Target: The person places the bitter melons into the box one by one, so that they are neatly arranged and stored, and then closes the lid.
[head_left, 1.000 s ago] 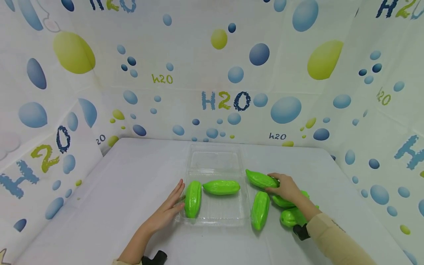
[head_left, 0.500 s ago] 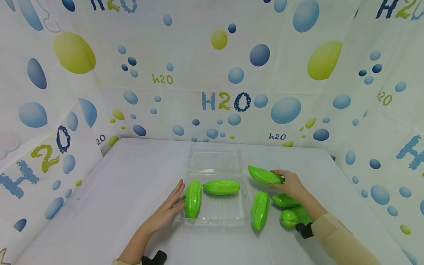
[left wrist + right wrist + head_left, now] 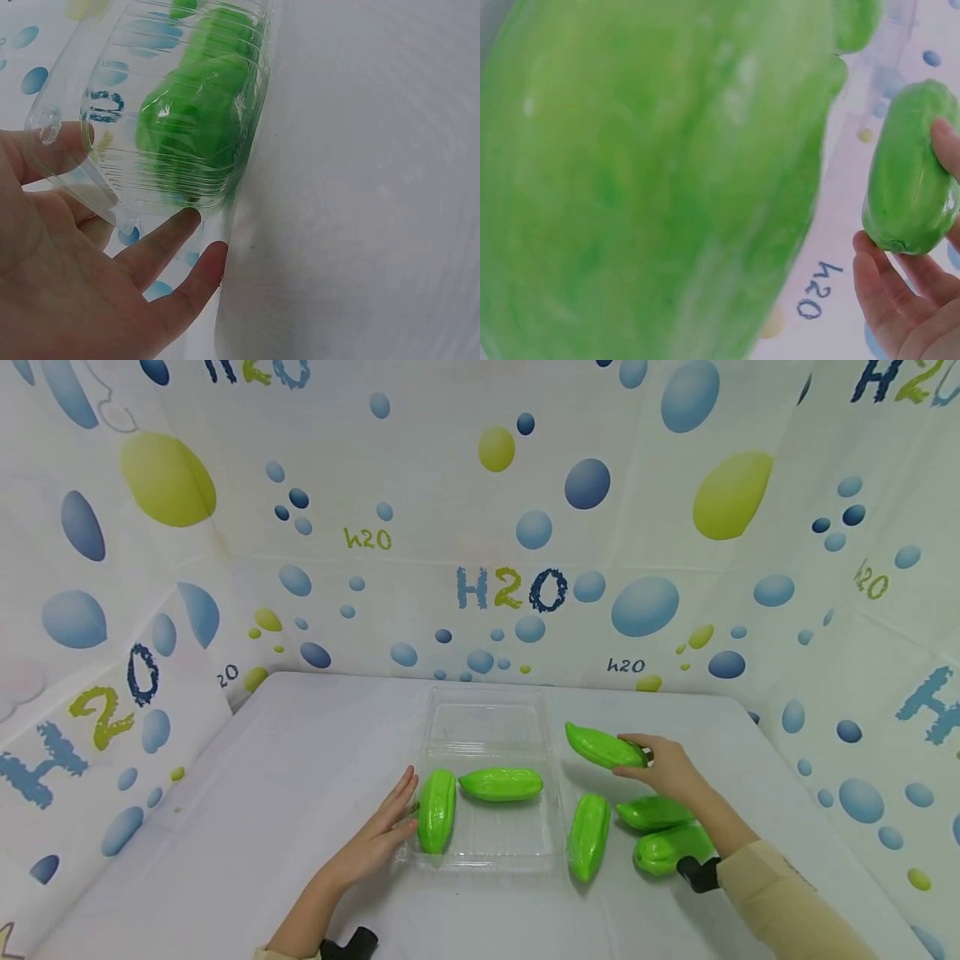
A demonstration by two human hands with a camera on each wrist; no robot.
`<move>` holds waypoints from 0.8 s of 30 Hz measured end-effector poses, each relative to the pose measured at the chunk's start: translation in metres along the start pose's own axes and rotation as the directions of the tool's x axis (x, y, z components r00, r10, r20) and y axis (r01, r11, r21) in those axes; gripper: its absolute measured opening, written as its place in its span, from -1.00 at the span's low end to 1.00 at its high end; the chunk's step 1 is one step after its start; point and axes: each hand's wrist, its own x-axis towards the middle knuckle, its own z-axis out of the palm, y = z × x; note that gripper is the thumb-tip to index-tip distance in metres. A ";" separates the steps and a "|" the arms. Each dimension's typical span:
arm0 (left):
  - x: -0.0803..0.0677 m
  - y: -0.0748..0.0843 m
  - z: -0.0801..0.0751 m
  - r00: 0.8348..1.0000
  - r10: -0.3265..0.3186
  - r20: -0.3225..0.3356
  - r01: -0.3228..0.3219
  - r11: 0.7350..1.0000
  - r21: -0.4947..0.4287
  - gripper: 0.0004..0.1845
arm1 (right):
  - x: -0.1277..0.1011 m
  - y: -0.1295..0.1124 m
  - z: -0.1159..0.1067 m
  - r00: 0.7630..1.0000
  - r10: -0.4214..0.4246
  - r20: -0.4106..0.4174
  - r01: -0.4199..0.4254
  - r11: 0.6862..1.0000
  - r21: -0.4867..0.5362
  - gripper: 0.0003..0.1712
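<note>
My right hand (image 3: 663, 767) holds a glossy green gourd-like vegetable (image 3: 600, 745) by its right end, above the table to the right of the clear plastic clamshell box (image 3: 510, 847). In the right wrist view, thumb and fingers grip that held vegetable (image 3: 911, 172). My left hand (image 3: 382, 827) has its fingers extended along the box's left side; in the left wrist view its fingertips (image 3: 187, 220) are right at the ribbed wall. Inside the box, one green vegetable (image 3: 437, 812) lies lengthwise at the left and another (image 3: 501, 784) crosswise at the back.
Right of the box, one green vegetable (image 3: 589, 837) lies lengthwise on the white table (image 3: 247, 827). Two more, a rear one (image 3: 654, 812) and a front one (image 3: 671, 849), lie under my right forearm. The box's lid (image 3: 487, 722) is folded back toward the printed backdrop (image 3: 420, 468).
My right hand has lifted the held vegetable up and slightly right, away from the others, uncovering more of the two beneath. The left hand and the box have stayed put.
</note>
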 end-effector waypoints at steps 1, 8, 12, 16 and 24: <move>0.000 0.000 0.000 1.000 0.005 -0.001 -0.005 1.000 0.002 -0.34 | 0.000 -0.001 -0.002 1.000 0.001 0.004 -0.001 1.000 0.001 -0.30; 0.000 0.000 0.000 1.000 -0.002 -0.003 0.002 1.000 0.005 -0.34 | 0.000 -0.007 -0.010 1.000 -0.011 0.016 0.011 1.000 0.014 -0.31; 0.000 0.000 0.000 1.000 -0.005 -0.002 0.005 1.000 0.009 -0.34 | 0.000 -0.010 -0.013 1.000 -0.028 0.012 0.028 0.999 0.018 -0.31; 0.000 0.000 -0.001 1.000 -0.006 -0.003 0.006 1.000 0.003 -0.34 | 0.001 -0.015 -0.015 0.999 -0.048 0.009 0.048 0.999 0.015 -0.30; 0.000 -0.001 -0.001 1.000 -0.003 0.000 0.003 1.000 0.001 -0.34 | -0.002 -0.026 -0.017 0.996 -0.090 0.007 0.089 0.995 0.034 -0.31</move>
